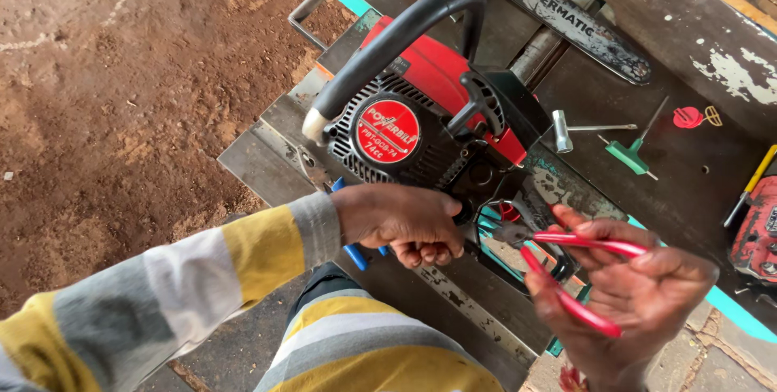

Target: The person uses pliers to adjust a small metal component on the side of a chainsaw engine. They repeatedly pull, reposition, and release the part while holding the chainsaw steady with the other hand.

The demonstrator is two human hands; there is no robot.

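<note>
red-sleeved pliers (566, 266) sit in the right hand (639, 295), fingers wrapped around both handles, which are spread apart in the grip; the steel nose points left into the underside of the chainsaw body (429, 129), near a small red part there. what the nose is biting on, if anything, cannot be made out. the left hand (401, 222) is clenched against the lower edge of the saw housing, knuckles toward the camera, with a blue handle (354, 254) poking out below the fist; likely bracing the saw so the pliers can work without the body shifting. whether the fingers close on the blue handle or on the saw itself is not clear. the saw lies tipped on a dark, paint-scuffed metal bench (453, 295), black front handle (405, 32) up, red round starter badge facing the camera. further out on the bench: the detached guide bar (583, 28), a socket wrench (579, 128), a green t-handle key (630, 153), a small red cap (688, 117). bare brown dirt floor (121, 93) to the left.
</note>
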